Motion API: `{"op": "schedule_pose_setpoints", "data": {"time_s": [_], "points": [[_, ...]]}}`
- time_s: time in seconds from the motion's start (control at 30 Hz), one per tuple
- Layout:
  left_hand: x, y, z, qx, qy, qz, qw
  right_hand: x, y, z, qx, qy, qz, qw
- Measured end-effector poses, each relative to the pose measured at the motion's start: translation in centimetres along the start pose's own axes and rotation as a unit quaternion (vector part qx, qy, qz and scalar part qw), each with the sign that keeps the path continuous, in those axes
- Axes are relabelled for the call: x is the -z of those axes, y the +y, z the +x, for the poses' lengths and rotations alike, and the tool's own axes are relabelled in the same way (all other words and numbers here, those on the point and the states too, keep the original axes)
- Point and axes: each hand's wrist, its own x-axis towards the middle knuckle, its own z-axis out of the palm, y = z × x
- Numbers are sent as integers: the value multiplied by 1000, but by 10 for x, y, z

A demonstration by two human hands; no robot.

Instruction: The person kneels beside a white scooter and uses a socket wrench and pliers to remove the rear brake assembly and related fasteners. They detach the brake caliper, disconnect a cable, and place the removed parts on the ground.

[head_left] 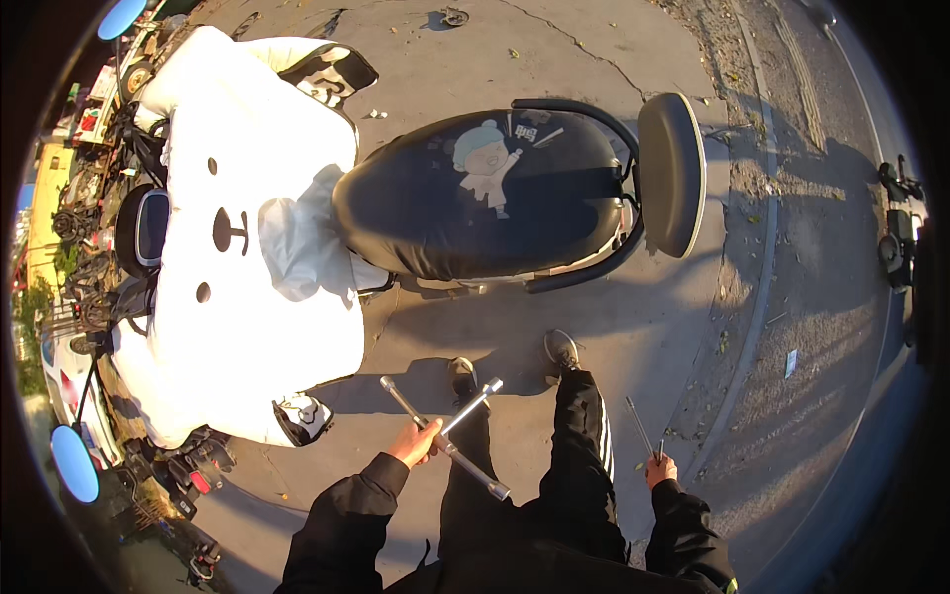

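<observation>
My left hand (416, 443) is closed around a silver four-way lug wrench (463, 459), gripping it near the crossing of its arms. Lower right, at my side, my right hand (661, 470) is closed on thin metal rods (641, 426); one long shaft and a shorter tip stick up from the fist, and their exact kind is too small to tell. Both hands are apart from the electric scooter in front of me. Its black seat (416, 198) bears a cartoon print, and a white padded wind apron (267, 337) with a bear-like face covers its front.
A padded backrest (671, 176) stands at the scooter's right end, its black grab rail beside it. Round blue mirrors (74, 463) jut out on the left. More parked vehicles (198, 470) line the left edge. A curb line (757, 297) and a road lie to the right, with another scooter (896, 238).
</observation>
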Motion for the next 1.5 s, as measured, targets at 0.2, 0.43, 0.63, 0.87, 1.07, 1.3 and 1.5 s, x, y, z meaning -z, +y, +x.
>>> {"op": "schedule_pose_setpoints", "data": {"time_s": [0.2, 0.43, 0.63, 0.87, 1.07, 1.3, 1.5], "points": [[-39, 5, 114, 29, 30, 200, 979, -103, -14, -88, -98, 44, 316, 943], [-179, -62, 330, -39, 56, 333, 940, -216, -57, 9, -66, 164, 635, 752], [-292, -91, 494, -199, 54, 492, 846, -278, -97, 130, -36, 121, 791, 599], [-342, -75, 567, -317, -46, 567, 759, -340, -101, 235, 5, 93, 812, 576], [-240, 14, 564, -206, -177, 669, 692, -406, -125, 293, 102, -72, 875, 467], [-138, 123, 546, -242, -157, 97, 952, -501, -211, 258, 163, -313, 851, 389], [-133, 118, 535, -323, -37, 111, 939, -503, -226, 226, 155, -289, 830, 451]]}}
